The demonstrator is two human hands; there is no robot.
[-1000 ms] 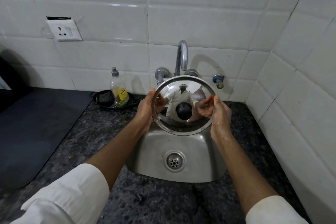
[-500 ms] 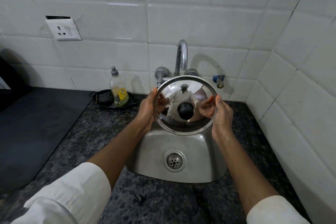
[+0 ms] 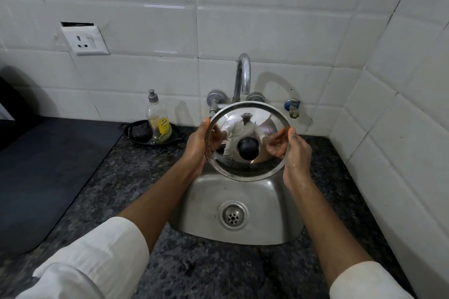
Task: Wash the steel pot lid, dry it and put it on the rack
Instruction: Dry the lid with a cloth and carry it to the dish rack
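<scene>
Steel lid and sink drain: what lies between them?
Nothing. In the head view the steel lid, gripped at its rim by the left hand and right hand, hangs above bare sink basin; the drain sits uncovered.

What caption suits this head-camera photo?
Both hands, left and right, hold a steel pot lid upright over the sink.

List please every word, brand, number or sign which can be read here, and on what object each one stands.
Soap bottle, yellow label: print is there, too small and blurred to read.
Wall socket: no lettering visible.
Steel pot lid, tap, sink: no text visible.
</scene>
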